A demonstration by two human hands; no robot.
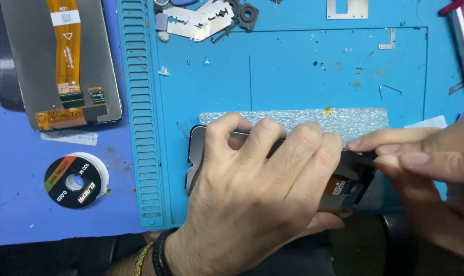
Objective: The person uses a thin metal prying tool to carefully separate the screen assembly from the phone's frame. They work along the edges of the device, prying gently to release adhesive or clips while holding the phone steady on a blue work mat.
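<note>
Head view: the left hand (pixel 257 189) lies spread over a dark, flat rectangular phone screen assembly (pixel 199 153), fingers curled over its far edge and pressing it down on the blue silicone work mat (pixel 293 66) that covers the desk. The right hand (pixel 426 163) comes in from the right, its grip pressed together, thumb and forefinger pinching a thin dark layer at the assembly's right end, just beside an orange flex strip (pixel 339 185). A strip of silvery bubble wrap (pixel 354 120) lies just behind. The work in hand looks like peeling or separating a layer from the panel. The next move likely calls for a steady hold-down and a slow, even pull, so the thin piece does not crease or tear. A spare screen with an orange ribbon cable (pixel 63 56) and a round wire spool (pixel 76 180) lie well apart, to the left.
</note>
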